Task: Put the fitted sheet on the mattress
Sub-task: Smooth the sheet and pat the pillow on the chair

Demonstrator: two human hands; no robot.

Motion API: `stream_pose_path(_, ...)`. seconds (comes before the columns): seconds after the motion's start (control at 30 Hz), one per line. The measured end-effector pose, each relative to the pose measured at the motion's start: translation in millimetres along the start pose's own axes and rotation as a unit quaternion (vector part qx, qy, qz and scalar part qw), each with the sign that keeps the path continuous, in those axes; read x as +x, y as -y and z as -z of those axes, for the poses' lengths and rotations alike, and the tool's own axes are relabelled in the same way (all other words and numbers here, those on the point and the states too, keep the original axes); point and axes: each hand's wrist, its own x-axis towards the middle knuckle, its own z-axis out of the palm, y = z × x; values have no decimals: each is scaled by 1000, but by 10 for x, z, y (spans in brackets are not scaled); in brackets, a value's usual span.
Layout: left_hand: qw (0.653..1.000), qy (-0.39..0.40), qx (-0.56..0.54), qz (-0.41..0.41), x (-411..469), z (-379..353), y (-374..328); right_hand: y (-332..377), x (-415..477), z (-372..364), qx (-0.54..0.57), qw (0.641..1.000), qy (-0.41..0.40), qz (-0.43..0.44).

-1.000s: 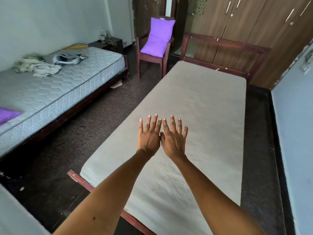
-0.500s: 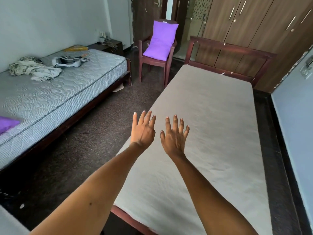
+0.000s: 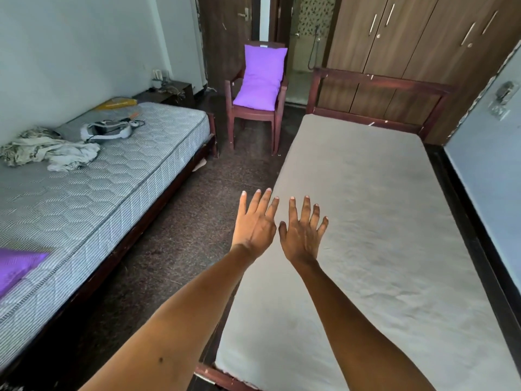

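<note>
A plain beige mattress lies on a dark red wooden bed frame on the right. A crumpled pale cloth, possibly the sheet, lies on the grey quilted mattress of the left bed. My left hand and my right hand are stretched out side by side, backs up, fingers spread, empty. The left hand hovers over the beige mattress's left edge, the right hand above its surface.
A red chair holding a purple pillow stands beyond the dark floor aisle. A white headset and a yellow item lie on the left bed, with another purple pillow. Wardrobe doors stand behind.
The view has shifted left and up, so the beige mattress sits further right in frame. Both hands stay raised and spread, with the left hand drifting slightly apart from the right.
</note>
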Motion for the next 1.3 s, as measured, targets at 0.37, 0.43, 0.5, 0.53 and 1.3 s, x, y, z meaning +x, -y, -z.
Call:
stream_pose_path(0.37, 999, 7, -36, 3, 315, -208, 401, 363, 390, -143, -12, 1000, 21, 8)
stream_pose_path(0.43, 999, 5, -34, -5, 449, -268, 551, 484, 494, -238, -16, 1000, 20, -7)
stream_pose_path(0.5, 999, 0, -37, -18, 624, -353, 767, 650, 635, -342, -21, 999, 30, -13)
stream_pose_path(0.53, 999, -1, -36, -30, 720, -405, 895, 753, 716, -399, -29, 999, 37, -14)
stream_pose_path(1.3, 987, -84, -79, -113, 2608, -1238, 3830, 3062, 2670, -1322, -28, 994, 82, -66)
